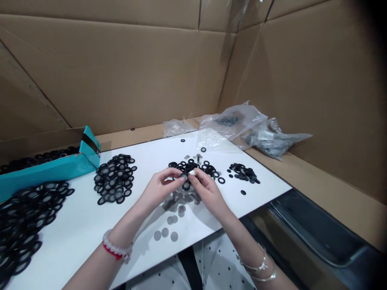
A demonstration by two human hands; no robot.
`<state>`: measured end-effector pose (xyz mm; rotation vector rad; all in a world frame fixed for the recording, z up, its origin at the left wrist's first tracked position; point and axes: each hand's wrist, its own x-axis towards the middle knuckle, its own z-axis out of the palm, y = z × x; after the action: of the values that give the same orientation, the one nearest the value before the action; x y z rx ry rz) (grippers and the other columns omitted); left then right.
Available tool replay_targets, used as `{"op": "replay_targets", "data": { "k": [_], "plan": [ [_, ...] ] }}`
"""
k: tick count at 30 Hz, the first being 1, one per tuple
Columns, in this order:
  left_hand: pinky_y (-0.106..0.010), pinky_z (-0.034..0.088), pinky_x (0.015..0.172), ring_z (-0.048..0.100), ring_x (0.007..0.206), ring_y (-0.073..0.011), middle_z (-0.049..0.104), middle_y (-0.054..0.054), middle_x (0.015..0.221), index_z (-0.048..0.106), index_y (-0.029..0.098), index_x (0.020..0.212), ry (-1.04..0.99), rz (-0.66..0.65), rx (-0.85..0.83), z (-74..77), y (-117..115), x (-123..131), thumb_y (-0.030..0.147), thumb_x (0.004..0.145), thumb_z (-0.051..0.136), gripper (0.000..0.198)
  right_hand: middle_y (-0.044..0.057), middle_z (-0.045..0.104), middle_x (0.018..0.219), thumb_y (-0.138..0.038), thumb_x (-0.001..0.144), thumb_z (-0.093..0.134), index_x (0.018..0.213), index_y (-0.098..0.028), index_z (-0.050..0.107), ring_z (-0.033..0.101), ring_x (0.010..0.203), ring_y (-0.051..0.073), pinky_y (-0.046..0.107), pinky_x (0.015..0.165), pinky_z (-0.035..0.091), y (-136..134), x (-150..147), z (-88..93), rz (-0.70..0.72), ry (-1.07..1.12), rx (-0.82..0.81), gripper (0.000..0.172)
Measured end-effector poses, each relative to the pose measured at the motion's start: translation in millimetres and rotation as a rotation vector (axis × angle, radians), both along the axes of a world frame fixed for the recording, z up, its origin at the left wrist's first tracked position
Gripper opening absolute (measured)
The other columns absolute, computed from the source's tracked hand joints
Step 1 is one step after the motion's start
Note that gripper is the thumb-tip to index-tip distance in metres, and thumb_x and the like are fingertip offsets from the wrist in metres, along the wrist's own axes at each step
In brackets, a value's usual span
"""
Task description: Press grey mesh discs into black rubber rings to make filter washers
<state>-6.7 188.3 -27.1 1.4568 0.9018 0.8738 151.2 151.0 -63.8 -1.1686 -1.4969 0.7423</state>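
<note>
Over the middle of the white board, my left hand (161,185) pinches a small black ring with a grey disc in it (184,176) between thumb and fingers. Close beside it, my right hand (208,189) has thumb and forefinger pressed together; a small white patch shows at the fingertips, and what they grip is unclear. Behind and beneath the hands lies a heap of black rings (211,169). Loose grey round discs (174,236) are scattered on the near side, partly hidden by my hands.
Left of my hands lies a pile of black rings with grey centres (115,179), with a larger pile (30,217) farther left. A turquoise box (57,167) holds more. Small black discs (244,173) lie right. Plastic bags (272,141) rest by the cardboard walls (121,72).
</note>
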Motion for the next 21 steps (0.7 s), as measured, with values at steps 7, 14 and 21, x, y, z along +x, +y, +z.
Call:
{"op": "replay_targets", "data": {
  "k": [7,14,21],
  "plan": [
    [-0.026,0.044,0.078,0.056,0.089,-0.018,0.062,-0.005,0.093,0.066,0.017,0.064,-0.024,0.098,-0.036,-2.9,1.1,3.0,0.025,0.063,0.073,0.01,-0.002,0.045,0.068,-0.026,0.097,0.037,0.068,-0.02,0.04,0.045,0.071,0.015,0.033,0.073,0.028,-4.3,-4.7,3.2,-0.017,-0.316,0.136,0.03],
    [-0.025,0.042,0.079,0.055,0.096,-0.0196,0.063,-0.005,0.094,0.066,0.018,0.058,-0.057,0.164,-0.121,-4.6,-0.9,2.5,0.023,0.06,0.074,0.01,-0.001,0.048,0.069,-0.024,0.096,0.038,0.07,-0.02,0.043,0.045,0.072,0.016,0.034,0.072,0.026,-6.9,-5.4,6.5,-0.045,-0.392,0.194,0.026],
    [-0.026,0.043,0.076,0.059,0.082,-0.0168,0.066,-0.004,0.083,0.07,0.018,0.066,-0.165,-0.054,-0.266,-5.8,1.1,-0.9,0.026,0.066,0.071,0.007,0.001,0.051,0.081,-0.03,0.095,0.043,0.089,-0.024,0.05,0.047,0.078,0.019,0.034,0.075,0.03,-6.0,-3.5,2.5,-0.025,-0.318,0.163,0.011]
  ]
}}
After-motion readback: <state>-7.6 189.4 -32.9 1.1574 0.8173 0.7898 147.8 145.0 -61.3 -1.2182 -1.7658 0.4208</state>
